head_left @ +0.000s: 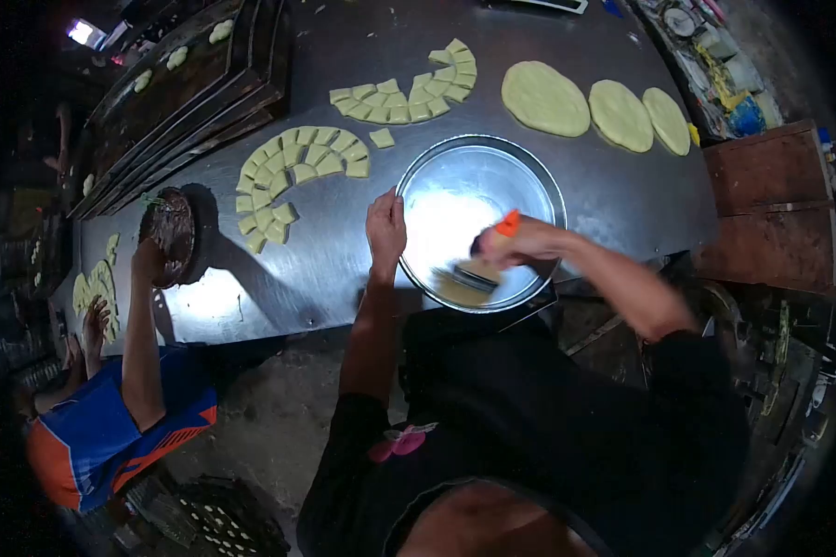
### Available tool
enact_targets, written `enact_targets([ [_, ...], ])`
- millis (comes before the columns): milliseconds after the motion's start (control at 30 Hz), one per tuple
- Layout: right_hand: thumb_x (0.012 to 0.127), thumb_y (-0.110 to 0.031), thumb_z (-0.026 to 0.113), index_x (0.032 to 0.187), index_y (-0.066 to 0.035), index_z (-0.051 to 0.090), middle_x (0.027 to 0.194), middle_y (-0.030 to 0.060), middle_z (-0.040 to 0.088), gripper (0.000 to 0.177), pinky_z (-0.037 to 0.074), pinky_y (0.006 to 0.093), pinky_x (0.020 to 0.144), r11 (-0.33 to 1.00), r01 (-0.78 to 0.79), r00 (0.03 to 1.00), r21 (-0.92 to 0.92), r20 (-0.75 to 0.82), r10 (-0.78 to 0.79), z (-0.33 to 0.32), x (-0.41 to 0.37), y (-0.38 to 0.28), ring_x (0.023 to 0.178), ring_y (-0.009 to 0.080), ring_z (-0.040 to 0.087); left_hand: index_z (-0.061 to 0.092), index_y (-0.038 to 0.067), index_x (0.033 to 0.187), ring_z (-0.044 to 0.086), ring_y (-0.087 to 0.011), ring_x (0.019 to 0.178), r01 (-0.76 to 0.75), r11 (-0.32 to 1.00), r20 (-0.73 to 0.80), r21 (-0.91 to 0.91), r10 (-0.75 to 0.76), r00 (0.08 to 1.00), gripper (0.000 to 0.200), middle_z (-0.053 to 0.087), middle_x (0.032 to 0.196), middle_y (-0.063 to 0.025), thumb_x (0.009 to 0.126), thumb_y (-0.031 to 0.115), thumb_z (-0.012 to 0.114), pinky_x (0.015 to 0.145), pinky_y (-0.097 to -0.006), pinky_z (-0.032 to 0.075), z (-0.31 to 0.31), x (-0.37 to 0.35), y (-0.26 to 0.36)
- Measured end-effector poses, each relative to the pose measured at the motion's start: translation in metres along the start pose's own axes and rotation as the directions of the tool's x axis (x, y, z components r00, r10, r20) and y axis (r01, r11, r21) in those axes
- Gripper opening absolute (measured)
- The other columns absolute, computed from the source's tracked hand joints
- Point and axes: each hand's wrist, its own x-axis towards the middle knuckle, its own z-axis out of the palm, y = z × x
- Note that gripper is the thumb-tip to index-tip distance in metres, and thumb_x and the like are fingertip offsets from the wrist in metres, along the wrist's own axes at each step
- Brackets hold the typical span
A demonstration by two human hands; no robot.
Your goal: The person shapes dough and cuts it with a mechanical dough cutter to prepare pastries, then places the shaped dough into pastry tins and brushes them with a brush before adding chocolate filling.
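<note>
A round metal pan (pixel 450 181) with a raised rim lies at the table's front edge. My left hand (pixel 385 227) grips the rim on its left side. In my right hand (pixel 520 241) is a brush (pixel 475 278) with an orange-tipped handle; its wide head is over the pan's lower part, blurred by motion. Cut dough pieces (pixel 297 162) form an arc left of the pan, with another arc of dough pieces (pixel 413 102) behind it. A single dough square (pixel 382 138) lies between them. Three flat dough rounds (pixel 545 98) rest to the right, behind the pan.
At the left, a co-worker in a blue and orange shirt (pixel 111 427) has one hand in a brown bowl (pixel 184 223) and the other near more cut dough (pixel 93 283). Stacked dark trays (pixel 195 102) stand at the back left. A wooden box (pixel 766 209) adjoins the table's right end.
</note>
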Motion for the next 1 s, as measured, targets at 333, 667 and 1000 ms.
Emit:
enact_targets([
  [333, 0.077, -0.01, 0.065, 0.093, -0.011, 0.064, 0.114, 0.0159, 0.062, 0.016, 0.053, 0.0384, 0.079, 0.134, 0.294, 0.43, -0.946, 0.006, -0.903, -0.013, 0.067, -0.033, 0.1, 0.0326, 0.062, 0.06, -0.001, 0.115, 0.056, -0.0362, 0.089, -0.065, 0.968, 0.057, 0.243, 0.053, 0.997, 0.029, 0.063, 0.097, -0.0197, 0.094, 0.013, 0.047, 0.081, -0.0445, 0.044, -0.005, -0.001, -0.008],
  [667, 0.07, -0.003, 0.067, 0.105, -0.013, 0.062, 0.122, 0.0111, 0.055, 0.037, 0.053, 0.0331, 0.087, 0.511, -0.56, 0.158, -0.652, -0.69, -0.706, -0.119, -0.178, 0.088, 0.109, 0.0303, 0.056, 0.056, -0.003, 0.119, 0.057, -0.0387, 0.096, -0.001, 0.954, -0.039, 0.298, 0.014, 0.999, 0.039, 0.061, 0.107, -0.0215, 0.085, 0.015, 0.061, 0.085, -0.0443, 0.045, 0.017, 0.042, 0.08],
  [1000, 0.084, -0.026, 0.06, 0.115, -0.005, 0.059, 0.11, 0.0186, 0.063, 0.037, 0.045, 0.0433, 0.091, 0.698, -0.185, 0.443, -0.692, -0.692, -0.569, -0.257, -0.091, -0.017, 0.104, 0.0367, 0.058, 0.062, 0.0, 0.109, 0.059, -0.0368, 0.098, -0.315, 0.937, 0.312, 0.152, 0.257, 0.914, 0.032, 0.061, 0.106, -0.0221, 0.082, 0.016, 0.061, 0.086, -0.0439, 0.047, 0.258, 0.235, 0.099],
])
